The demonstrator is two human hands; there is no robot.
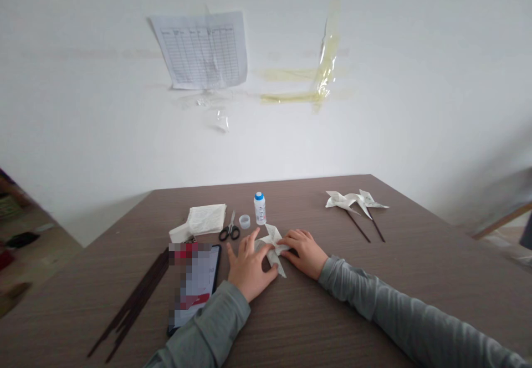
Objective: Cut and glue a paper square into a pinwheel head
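Head view, looking down across a brown wood-grain worktop (pixel 415 296) toward a white wall. A folded white paper pinwheel (pixel 270 249) lies flat on the worktop between the two hands, its pointed vanes splayed out.

The left hand (pixel 249 265), in a grey-green sleeve, has an open grip with the fingers fanned, and its fingertips rest on the near-left edge of the paper without pinching it. The right hand (pixel 303 253), in a matching sleeve, lies palm-down with its fingers close together, pressing on the paper's right side; this grip is flat and open too, with no fold held between finger and thumb.

Just above the left hand stand a white plastic glue bottle with a blue cap (pixel 260 208) and a small round translucent lid (pixel 244 221). Beside them lie black-handled scissors (pixel 229 228) and a stack of white folded paper (pixel 203 219). To the left of the left hand is a smartphone (pixel 193 287), its screen blurred out, next to a bundle of thin dark sticks (pixel 137 301).

Toward the far right of the worktop, two white paper pinwheels on dark sticks (pixel 356 202) lie side by side. A printed grid sheet (pixel 199 51) is taped to the wall.
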